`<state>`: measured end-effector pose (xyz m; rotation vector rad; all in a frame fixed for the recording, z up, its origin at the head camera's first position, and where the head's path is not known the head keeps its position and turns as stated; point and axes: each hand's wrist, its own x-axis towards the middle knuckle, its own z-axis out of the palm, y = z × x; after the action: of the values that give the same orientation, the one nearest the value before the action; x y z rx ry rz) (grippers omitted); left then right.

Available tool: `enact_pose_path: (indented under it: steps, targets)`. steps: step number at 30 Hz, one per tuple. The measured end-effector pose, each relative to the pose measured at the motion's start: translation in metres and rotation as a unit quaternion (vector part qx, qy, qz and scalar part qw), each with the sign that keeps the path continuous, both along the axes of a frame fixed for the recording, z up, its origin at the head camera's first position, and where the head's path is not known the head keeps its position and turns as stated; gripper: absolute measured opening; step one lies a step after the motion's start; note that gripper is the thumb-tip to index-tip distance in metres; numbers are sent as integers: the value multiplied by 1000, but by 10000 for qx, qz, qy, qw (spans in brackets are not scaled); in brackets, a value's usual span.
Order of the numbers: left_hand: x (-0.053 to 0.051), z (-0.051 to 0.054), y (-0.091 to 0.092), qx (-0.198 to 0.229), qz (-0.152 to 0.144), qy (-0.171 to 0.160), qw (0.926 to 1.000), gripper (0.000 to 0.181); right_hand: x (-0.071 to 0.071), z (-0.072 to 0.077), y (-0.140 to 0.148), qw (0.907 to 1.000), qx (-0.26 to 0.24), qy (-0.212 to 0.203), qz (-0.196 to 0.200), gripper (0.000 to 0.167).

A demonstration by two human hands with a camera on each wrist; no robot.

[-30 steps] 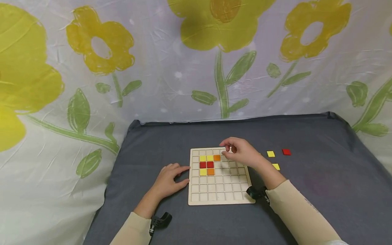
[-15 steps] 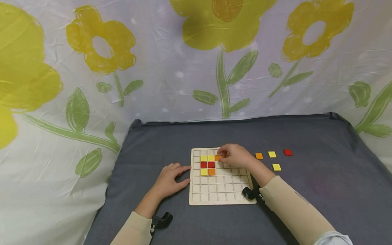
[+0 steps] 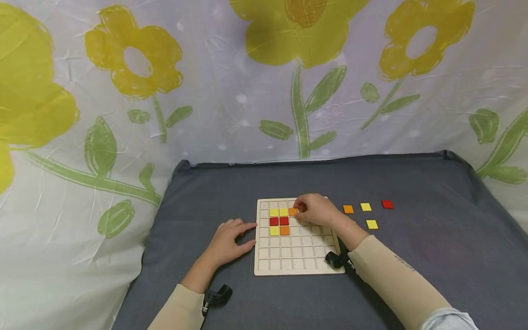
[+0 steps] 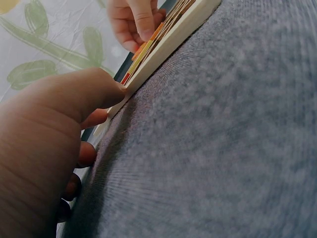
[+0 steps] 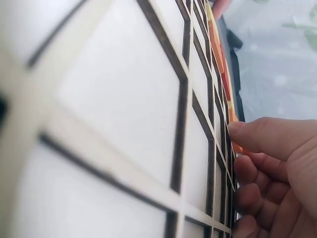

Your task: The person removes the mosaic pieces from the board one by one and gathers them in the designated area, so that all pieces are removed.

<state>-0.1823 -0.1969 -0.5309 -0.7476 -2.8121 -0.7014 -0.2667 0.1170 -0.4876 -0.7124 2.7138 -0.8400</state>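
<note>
Orange tile pinched in my right grip, left grip relaxed against board, loose tiles on grey surface, flowered backdrop.

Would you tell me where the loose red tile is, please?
In the head view, the loose red tile lies on the gray cloth, right of the upper loose yellow tile.

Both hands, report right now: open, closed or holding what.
Left hand: open, thumb and forefinger at the edge of the wooden board, holding nothing.
Right hand: closed, apparently pinching an orange tile.
</note>
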Motion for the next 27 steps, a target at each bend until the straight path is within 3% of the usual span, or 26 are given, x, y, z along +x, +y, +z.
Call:
enact_pose_path:
  steps: [12, 27]
  targets:
    - [1, 2, 0, -54, 10, 18, 10000, 43, 3, -1, -2, 9991, -232, 337, 96, 20]
    - [1, 3, 1, -58, -26, 129, 9999, 43, 2, 1, -2, 9996, -12, 292, -65, 28]
